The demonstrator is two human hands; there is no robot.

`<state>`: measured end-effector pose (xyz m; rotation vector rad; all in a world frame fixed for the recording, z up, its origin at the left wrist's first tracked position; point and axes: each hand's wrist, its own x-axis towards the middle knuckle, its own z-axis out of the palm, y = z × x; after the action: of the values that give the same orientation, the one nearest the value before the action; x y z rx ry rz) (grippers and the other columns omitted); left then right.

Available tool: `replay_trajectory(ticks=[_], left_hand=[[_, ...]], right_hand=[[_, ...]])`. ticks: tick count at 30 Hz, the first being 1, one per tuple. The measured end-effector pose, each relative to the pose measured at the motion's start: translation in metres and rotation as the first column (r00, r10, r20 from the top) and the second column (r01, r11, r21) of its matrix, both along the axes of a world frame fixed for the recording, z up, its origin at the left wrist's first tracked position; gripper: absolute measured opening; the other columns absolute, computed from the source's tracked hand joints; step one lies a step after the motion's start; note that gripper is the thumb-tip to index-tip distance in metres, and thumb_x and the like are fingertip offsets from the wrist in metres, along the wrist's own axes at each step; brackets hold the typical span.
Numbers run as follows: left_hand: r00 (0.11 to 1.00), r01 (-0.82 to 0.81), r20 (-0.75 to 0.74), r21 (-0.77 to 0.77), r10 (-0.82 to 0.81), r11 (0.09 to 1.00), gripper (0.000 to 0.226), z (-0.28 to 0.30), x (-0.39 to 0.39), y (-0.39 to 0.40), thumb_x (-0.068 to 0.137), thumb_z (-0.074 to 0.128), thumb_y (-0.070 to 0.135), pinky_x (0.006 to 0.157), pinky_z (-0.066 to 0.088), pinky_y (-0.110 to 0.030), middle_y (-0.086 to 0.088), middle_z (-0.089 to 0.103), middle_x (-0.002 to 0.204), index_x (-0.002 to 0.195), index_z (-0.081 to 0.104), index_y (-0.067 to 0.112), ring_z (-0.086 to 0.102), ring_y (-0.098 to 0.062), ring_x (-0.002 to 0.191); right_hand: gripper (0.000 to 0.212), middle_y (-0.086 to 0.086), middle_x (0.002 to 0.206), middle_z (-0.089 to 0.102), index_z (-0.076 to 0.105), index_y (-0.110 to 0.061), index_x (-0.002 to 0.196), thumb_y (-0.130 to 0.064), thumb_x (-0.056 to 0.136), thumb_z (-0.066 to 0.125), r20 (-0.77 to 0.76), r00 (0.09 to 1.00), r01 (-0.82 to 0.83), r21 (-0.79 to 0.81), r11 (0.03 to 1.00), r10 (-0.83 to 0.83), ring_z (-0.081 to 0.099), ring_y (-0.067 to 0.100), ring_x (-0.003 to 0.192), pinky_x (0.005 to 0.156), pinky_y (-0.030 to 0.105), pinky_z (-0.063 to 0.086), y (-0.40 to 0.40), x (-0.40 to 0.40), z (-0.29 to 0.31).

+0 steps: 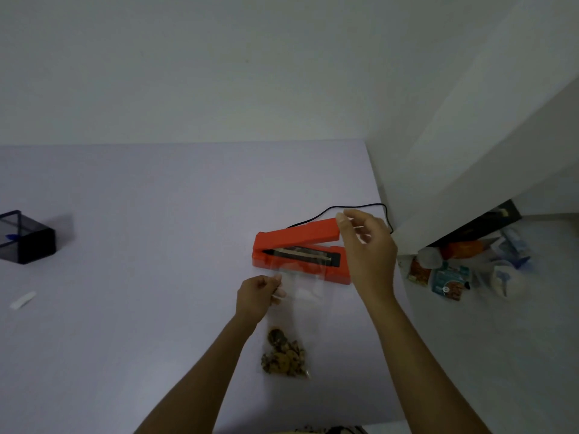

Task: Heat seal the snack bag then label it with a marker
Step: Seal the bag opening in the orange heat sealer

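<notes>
A: Clear plastic, item one: bag (297,296), lying flat on the surface (141,245), open top end laid over the near edge of the sealer (300,255). Grip?

B: Left hand (255,297): fingers curled, pinching the bag's left edge near the top. Right hand (368,249): raised above the sealer's right end, thumb and forefinger close together; whether they pinch the bag's far corner, cannot tell, the film is too faint there.

A: Contents of bag?

B: Brown cookies (283,353), broken pieces, heaped at the bottom end, nearest the person, between the two forearms.

A: Item two, sealer.

B: Orange body, lid lifted on a hinge at the left, jaw gaping toward the right. Dark strip with a pale band shows inside. Black cord (354,208) runs from the back to the wall at right.

A: Surface?

B: Pale lilac, matte. At far left, a dark see-through box (26,238) with something blue inside. Nearer, well apart from the bag, a small white piece (22,299) lying flat; cannot tell what it is.

A: Off the surface?

B: Right side, lower down on the floor: a cluster of packets (446,278), teal, red and white, below a white cabinet (470,151).
</notes>
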<state>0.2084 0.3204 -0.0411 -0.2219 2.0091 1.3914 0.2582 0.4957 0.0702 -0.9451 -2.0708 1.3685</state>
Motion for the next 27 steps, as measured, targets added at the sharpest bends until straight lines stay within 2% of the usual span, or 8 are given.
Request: replay_trajectory(ticks=[5, 8, 17, 21, 27], left_hand=[[1.0, 0.012, -0.007, -0.013, -0.012, 1.0, 0.024, -0.001, -0.002, 0.0, 0.091, 0.058, 0.031, 0.061, 0.051, -0.021, -0.001, 0.073, 0.073, 0.082, 0.069, 0.012, 0.065, -0.013, 0.059], [1.0, 0.005, -0.004, -0.005, -0.005, 1.0, 0.024, -0.002, -0.002, 0.0, 0.091, 0.059, 0.03, 0.06, 0.051, -0.019, -0.002, 0.073, 0.073, 0.081, 0.069, 0.011, 0.065, -0.013, 0.057], [1.0, -0.005, 0.01, -0.008, 0.005, 1.0, 0.025, -0.004, -0.002, -0.001, 0.091, 0.059, 0.03, 0.056, 0.051, -0.017, -0.004, 0.072, 0.074, 0.083, 0.07, 0.008, 0.064, -0.012, 0.056], [1.0, -0.01, 0.01, -0.005, 0.01, 1.0, 0.025, -0.006, -0.001, -0.002, 0.091, 0.06, 0.03, 0.058, 0.052, -0.019, -0.003, 0.072, 0.073, 0.082, 0.07, 0.009, 0.064, -0.014, 0.057], [1.0, -0.006, -0.001, -0.007, 0.006, 1.0, 0.024, -0.008, -0.002, -0.003, 0.091, 0.06, 0.03, 0.069, 0.056, -0.032, -0.002, 0.072, 0.072, 0.079, 0.07, 0.011, 0.065, -0.018, 0.062]], right_hand=[[0.012, -0.023, 0.091, 0.058, 0.068, -0.03, 0.095, -0.037, 0.087, 0.065, 0.046, 0.999, -0.03, 0.052, 0.998, 0.027, 0.059, 0.01, 0.092, 0.08, 0.022, 0.048, 0.0, -0.002, -0.005], [0.005, -0.022, 0.089, 0.058, 0.066, -0.032, 0.091, -0.033, 0.088, 0.064, 0.072, 0.997, -0.023, 0.079, 0.997, 0.017, 0.06, 0.011, 0.09, 0.077, 0.023, 0.048, 0.005, 0.0, -0.011], [0.02, -0.002, 0.098, 0.063, 0.071, -0.017, 0.103, -0.029, 0.091, 0.06, 0.178, 0.983, 0.019, 0.091, 0.996, -0.035, 0.06, 0.013, 0.086, 0.069, 0.011, 0.041, 0.022, 0.016, -0.045], [0.022, 0.001, 0.101, 0.065, 0.071, -0.016, 0.106, -0.03, 0.092, 0.059, 0.21, 0.977, 0.026, 0.066, 0.998, -0.039, 0.06, 0.013, 0.086, 0.072, 0.016, 0.042, 0.026, 0.022, -0.059], [0.025, 0.006, 0.102, 0.067, 0.071, -0.013, 0.106, -0.029, 0.094, 0.057, 0.291, 0.956, 0.014, 0.087, 0.996, -0.039, 0.058, 0.012, 0.081, 0.074, 0.021, 0.04, 0.032, 0.026, -0.074]])
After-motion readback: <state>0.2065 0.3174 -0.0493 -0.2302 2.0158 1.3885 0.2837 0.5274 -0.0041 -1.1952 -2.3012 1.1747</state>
